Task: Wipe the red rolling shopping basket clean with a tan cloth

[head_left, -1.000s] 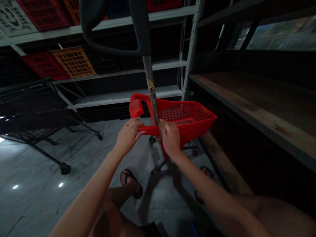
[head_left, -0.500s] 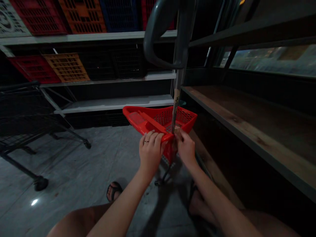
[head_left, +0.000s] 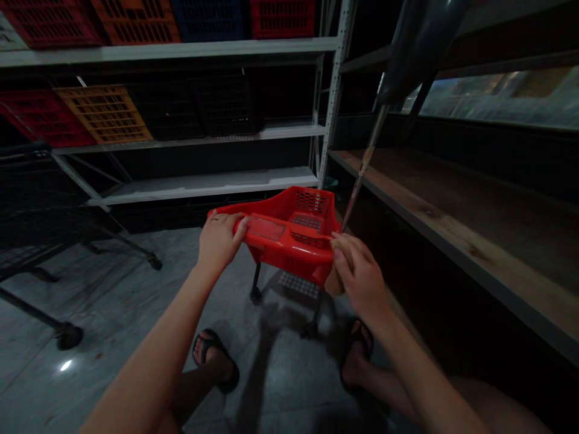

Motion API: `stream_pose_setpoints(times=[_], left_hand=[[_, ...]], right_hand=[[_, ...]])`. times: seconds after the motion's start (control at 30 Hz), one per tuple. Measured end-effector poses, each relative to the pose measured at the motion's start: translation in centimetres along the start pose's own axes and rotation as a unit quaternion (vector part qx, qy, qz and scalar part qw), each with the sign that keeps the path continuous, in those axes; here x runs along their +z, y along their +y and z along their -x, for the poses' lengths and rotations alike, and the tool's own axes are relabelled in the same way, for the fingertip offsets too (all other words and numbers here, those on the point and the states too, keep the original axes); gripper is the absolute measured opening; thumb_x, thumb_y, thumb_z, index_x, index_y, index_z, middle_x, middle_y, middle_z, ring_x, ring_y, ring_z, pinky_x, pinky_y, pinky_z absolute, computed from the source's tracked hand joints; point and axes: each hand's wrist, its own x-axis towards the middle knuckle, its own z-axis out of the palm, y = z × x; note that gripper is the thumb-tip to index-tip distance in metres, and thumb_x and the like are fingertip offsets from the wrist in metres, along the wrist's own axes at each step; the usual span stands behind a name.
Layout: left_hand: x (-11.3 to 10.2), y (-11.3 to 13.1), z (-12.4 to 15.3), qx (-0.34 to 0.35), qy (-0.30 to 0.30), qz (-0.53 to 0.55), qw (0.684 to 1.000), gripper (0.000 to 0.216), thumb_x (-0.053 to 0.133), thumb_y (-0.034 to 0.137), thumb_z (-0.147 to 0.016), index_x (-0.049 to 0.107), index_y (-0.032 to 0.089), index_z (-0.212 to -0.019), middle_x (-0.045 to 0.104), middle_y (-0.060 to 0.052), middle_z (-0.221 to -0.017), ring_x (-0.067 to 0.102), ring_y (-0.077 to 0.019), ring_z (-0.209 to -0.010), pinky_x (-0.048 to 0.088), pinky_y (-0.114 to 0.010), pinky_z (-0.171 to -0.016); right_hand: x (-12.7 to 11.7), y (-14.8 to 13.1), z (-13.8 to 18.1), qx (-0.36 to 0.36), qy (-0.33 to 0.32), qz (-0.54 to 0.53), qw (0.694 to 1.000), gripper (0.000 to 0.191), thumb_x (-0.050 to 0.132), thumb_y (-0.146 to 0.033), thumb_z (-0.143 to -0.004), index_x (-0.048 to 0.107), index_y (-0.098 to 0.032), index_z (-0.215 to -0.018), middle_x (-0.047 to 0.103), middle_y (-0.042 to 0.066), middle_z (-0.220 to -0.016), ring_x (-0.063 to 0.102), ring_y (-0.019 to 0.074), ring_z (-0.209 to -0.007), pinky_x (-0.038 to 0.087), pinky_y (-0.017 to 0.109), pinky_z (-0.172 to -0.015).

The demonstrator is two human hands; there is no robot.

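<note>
A small red plastic shopping cart (head_left: 289,232) on wheels stands on the floor in front of me. My left hand (head_left: 219,241) grips the left end of its near rim, fingers curled over the edge. My right hand (head_left: 357,271) is closed at the cart's right near corner, around the base of a thin metal pole (head_left: 362,175). The pole rises up and to the right to a dark grey handle (head_left: 420,42) near the top of the view.
Metal shelving (head_left: 203,135) at the back holds red, orange and dark crates (head_left: 102,111). A long wooden shelf (head_left: 456,205) runs along the right. A black wire shopping cart (head_left: 40,223) stands at left. My sandalled feet (head_left: 215,358) rest on the grey floor.
The red cart has turned so its near rim faces me. My left hand slid to the rim's left end. The pole and grey handle swung to the right.
</note>
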Motion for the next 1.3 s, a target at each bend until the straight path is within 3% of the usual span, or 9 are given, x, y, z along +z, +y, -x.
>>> stream_pose_setpoints(times=[0.23,0.4,0.53,0.67,0.77,0.93,1.07,1.13,1.3], left_hand=[[0.7,5.1,1.1,-0.024,0.112,-0.127,0.985,0.040,0.036,0.035,-0.103,0.067,0.017,-0.085,0.075,-0.014,-0.084,0.070,-0.0307,-0.086,0.049,-0.048,-0.089],[-1.7,6.2,2.6,0.078,0.032,-0.113,0.990,0.042,0.039,0.041,-0.105,0.067,0.019,-0.084,0.077,-0.010,-0.082,0.071,-0.0261,-0.078,0.045,-0.038,-0.073],[-3.4,5.2,3.2,0.095,-0.010,-0.097,0.991,0.047,0.037,0.038,-0.104,0.066,0.021,-0.072,0.074,-0.007,-0.067,0.065,-0.0211,-0.057,0.029,-0.033,-0.053],[-3.1,5.7,3.6,0.136,0.024,-0.065,0.988,0.042,0.040,0.034,-0.101,0.066,0.021,-0.070,0.070,-0.005,-0.058,0.062,-0.0193,-0.050,0.028,-0.032,-0.053],[-2.4,6.9,3.9,0.142,0.074,-0.064,0.985,0.041,0.041,0.032,-0.100,0.065,0.021,-0.068,0.069,-0.005,-0.057,0.062,-0.0195,-0.049,0.031,-0.033,-0.053],[-2.2,8.1,4.0,0.153,0.106,-0.068,0.980,0.040,0.042,0.029,-0.100,0.064,0.020,-0.067,0.069,-0.004,-0.057,0.060,-0.0179,-0.048,0.035,-0.033,-0.052],[-2.6,7.0,4.2,0.177,0.121,-0.065,0.974,0.040,0.043,0.026,-0.097,0.062,0.021,-0.063,0.067,-0.003,-0.055,0.058,-0.0164,-0.047,0.037,-0.032,-0.052],[-2.8,6.1,4.5,0.198,0.135,-0.057,0.969,0.039,0.044,0.024,-0.097,0.062,0.021,-0.062,0.067,-0.002,-0.055,0.058,-0.0160,-0.047,0.038,-0.032,-0.052],[-2.9,5.0,5.2,0.204,0.174,-0.025,0.963,0.030,0.049,0.022,-0.092,0.068,0.021,-0.068,0.071,-0.001,-0.059,0.062,-0.0167,-0.049,0.041,-0.033,-0.053]], right_hand=[[2.6,-4.7,-2.6,-0.042,-0.015,0.161,0.986,0.035,0.045,-0.029,-0.103,0.072,-0.016,-0.121,0.075,0.016,-0.123,0.064,0.0329,-0.119,0.043,0.055,-0.109],[5.6,-8.8,-2.9,-0.106,-0.058,0.190,0.974,0.035,0.048,-0.024,-0.103,0.070,-0.012,-0.127,0.072,0.019,-0.131,0.064,0.0347,-0.121,0.044,0.054,-0.106],[3.7,-5.4,-4.3,-0.115,-0.048,0.191,0.974,0.035,0.046,-0.027,-0.104,0.073,-0.014,-0.122,0.076,0.015,-0.124,0.069,0.0305,-0.115,0.048,0.049,-0.105],[-0.6,1.7,-6.5,-0.068,-0.033,0.201,0.977,0.037,0.044,-0.030,-0.104,0.075,-0.016,-0.118,0.077,0.012,-0.125,0.069,0.0297,-0.118,0.051,0.048,-0.107],[-1.8,3.9,-7.8,-0.029,-0.036,0.210,0.977,0.035,0.046,-0.028,-0.102,0.076,-0.015,-0.115,0.076,0.014,-0.126,0.069,0.0311,-0.121,0.051,0.049,-0.109],[3.5,-3.5,-6.5,-0.084,-0.042,0.150,0.984,0.033,0.045,-0.026,-0.104,0.076,-0.019,-0.114,0.079,0.011,-0.118,0.072,0.0279,-0.110,0.053,0.049,-0.104],[6.6,-9.1,-4.9,-0.160,-0.116,0.102,0.975,0.035,0.043,-0.032,-0.106,0.074,-0.021,-0.119,0.078,0.009,-0.120,0.073,0.0264,-0.107,0.054,0.047,-0.101],[5.8,-8.1,-5.3,-0.152,-0.115,0.101,0.977,0.035,0.044,-0.030,-0.106,0.073,-0.021,-0.123,0.077,0.008,-0.125,0.072,0.0256,-0.112,0.054,0.045,-0.103],[0.3,0.3,-8.1,-0.069,-0.075,0.172,0.980,0.031,0.049,-0.027,-0.102,0.077,-0.021,-0.115,0.077,0.009,-0.125,0.071,0.0287,-0.117,0.053,0.048,-0.106]])
